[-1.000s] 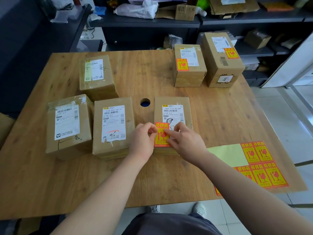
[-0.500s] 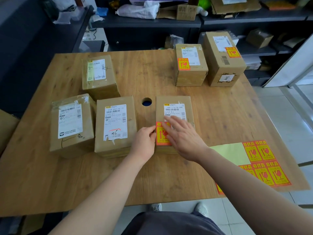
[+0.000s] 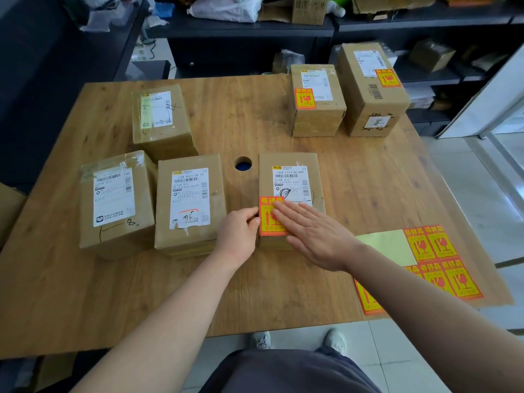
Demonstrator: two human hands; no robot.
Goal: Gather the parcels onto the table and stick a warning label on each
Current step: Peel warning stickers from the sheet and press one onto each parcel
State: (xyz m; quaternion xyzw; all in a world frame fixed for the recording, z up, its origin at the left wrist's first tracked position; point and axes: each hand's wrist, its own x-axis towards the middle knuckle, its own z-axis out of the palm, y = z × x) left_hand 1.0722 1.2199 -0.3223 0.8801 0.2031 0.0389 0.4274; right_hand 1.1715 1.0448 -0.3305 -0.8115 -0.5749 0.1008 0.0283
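Note:
Six brown cardboard parcels lie on the wooden table. The middle parcel carries an orange warning label flat on its near left corner. My left hand grips that parcel's left side, thumb at the label's edge. My right hand lies flat on the label and box top, fingers stretched out. Two parcels at the far right each bear a warning label. The three parcels on the left show only shipping labels.
A sheet of orange warning labels with a peeled yellow-green area lies at the table's right edge, under my right forearm. A round cable hole sits mid-table. Dark shelves with boxes and bags stand behind the table.
The label, pinched in both hands' fingertips over the middle parcel a second ago, now lies stuck flat. My right hand has opened and spread over it; my left has shifted to the parcel's side.

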